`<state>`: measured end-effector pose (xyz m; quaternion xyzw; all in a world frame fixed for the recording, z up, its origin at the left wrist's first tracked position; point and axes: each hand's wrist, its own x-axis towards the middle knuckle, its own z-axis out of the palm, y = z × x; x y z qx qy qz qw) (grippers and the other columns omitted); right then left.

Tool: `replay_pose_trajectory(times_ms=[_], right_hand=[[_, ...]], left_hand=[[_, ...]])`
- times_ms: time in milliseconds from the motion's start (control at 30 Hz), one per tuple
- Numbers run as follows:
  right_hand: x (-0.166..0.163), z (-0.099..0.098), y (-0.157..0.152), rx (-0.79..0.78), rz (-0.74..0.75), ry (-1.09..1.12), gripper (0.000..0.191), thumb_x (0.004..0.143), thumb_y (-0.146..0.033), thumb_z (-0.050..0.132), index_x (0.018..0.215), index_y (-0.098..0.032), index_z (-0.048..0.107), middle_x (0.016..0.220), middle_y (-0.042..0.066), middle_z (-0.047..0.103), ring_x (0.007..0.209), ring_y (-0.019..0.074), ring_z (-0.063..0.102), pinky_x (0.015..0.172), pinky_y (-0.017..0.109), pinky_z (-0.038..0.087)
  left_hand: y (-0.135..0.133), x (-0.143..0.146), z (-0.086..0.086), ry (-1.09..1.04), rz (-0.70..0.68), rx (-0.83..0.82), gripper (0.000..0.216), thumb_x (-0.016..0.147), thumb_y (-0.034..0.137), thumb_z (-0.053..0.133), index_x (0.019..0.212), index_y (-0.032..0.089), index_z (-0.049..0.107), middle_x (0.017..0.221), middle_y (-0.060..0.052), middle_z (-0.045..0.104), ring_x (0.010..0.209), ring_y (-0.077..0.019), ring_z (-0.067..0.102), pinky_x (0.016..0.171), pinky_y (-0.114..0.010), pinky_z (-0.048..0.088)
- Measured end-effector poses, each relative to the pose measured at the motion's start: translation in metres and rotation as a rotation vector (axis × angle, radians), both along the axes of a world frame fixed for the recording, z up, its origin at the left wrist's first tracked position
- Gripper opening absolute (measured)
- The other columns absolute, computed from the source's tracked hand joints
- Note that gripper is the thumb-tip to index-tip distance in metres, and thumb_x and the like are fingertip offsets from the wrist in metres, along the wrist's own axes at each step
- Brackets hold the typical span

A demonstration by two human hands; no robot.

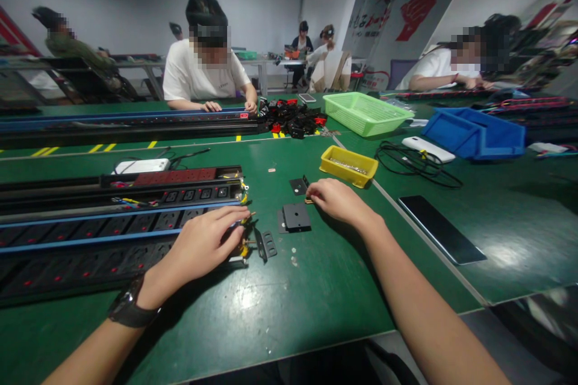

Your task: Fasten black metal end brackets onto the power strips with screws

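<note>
My left hand (205, 242), with a dark watch (130, 304) on its wrist, lies over the open end of a black power strip (149, 227) with blue edges. Its fingers and thumb curl about that end, where yellow wires show. Just right of it stands a slotted black bracket (266, 244). My right hand (336, 200) is closed in a pinch at the table; a thin brownish edge shows under its fingertips, but what they hold is hidden. Beside those fingertips are a black angled plate (298, 186) and a square black end plate (295, 218).
A yellow tray (368, 180) of small metal parts stands beyond my right hand. Further off are a green basket (361, 126), a blue bin (465, 138), black cable (406, 162) and a pile of black and red parts (293, 117). A phone (440, 228) lies right. Co-workers sit opposite.
</note>
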<state>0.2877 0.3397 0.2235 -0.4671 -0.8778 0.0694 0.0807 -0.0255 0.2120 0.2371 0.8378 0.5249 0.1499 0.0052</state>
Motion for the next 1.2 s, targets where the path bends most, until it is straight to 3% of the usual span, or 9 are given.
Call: replay_pose_trajectory(times_ms=[400,567,700,833,900,1200], right_hand=[[-0.012,0.011,-0.012,0.004,0.115,0.2,0.025,0.101,-0.023,0.052,0.101,-0.016,0.075,0.101,0.01,0.075,0.095,0.0242,0.067,0.084,0.034,0.046],[-0.013,0.016,-0.017,-0.104,0.163,0.321,0.022,0.095,-0.036,0.065,0.103,-0.017,0.075,0.098,0.008,0.074,0.087,0.0216,0.067,0.079,0.032,0.048],[-0.018,0.017,-0.022,-0.176,0.256,0.327,0.042,0.086,-0.046,0.077,0.116,-0.018,0.073,0.112,0.01,0.071,0.099,0.0245,0.065,0.086,0.035,0.05],[-0.021,0.012,-0.023,-0.13,0.33,0.233,0.072,0.072,-0.056,0.086,0.132,-0.022,0.067,0.122,0.012,0.067,0.117,0.0327,0.056,0.099,0.045,0.046],[-0.021,0.01,-0.023,-0.102,0.329,0.196,0.078,0.069,-0.055,0.088,0.136,-0.023,0.064,0.126,0.012,0.066,0.12,0.0346,0.053,0.102,0.048,0.044],[-0.022,0.011,-0.025,-0.126,0.324,0.176,0.061,0.077,-0.041,0.083,0.133,-0.023,0.065,0.126,0.01,0.07,0.115,0.0312,0.058,0.098,0.045,0.045]], left_hand=[[0.001,0.0,0.0,-0.008,-0.006,0.005,0.039,0.104,0.039,0.042,0.131,0.025,0.066,0.138,-0.001,0.065,0.125,-0.0217,0.063,0.107,-0.041,0.054],[0.001,0.0,0.0,-0.007,-0.006,0.004,0.039,0.104,0.039,0.043,0.131,0.024,0.066,0.138,-0.002,0.065,0.124,-0.0223,0.064,0.106,-0.042,0.054],[0.0,0.0,0.0,-0.01,-0.002,0.003,0.04,0.104,0.039,0.043,0.132,0.024,0.066,0.138,-0.002,0.065,0.123,-0.0229,0.064,0.106,-0.042,0.054],[0.0,0.0,0.001,-0.018,-0.008,-0.004,0.039,0.104,0.039,0.043,0.131,0.024,0.066,0.138,-0.002,0.065,0.123,-0.023,0.064,0.106,-0.042,0.054],[0.0,0.001,0.001,-0.02,-0.006,-0.006,0.039,0.104,0.039,0.043,0.131,0.024,0.067,0.137,-0.002,0.065,0.123,-0.023,0.064,0.106,-0.042,0.054],[0.0,0.001,0.001,-0.008,-0.002,-0.013,0.04,0.104,0.039,0.042,0.132,0.024,0.066,0.139,-0.002,0.064,0.124,-0.0221,0.064,0.107,-0.041,0.053]])
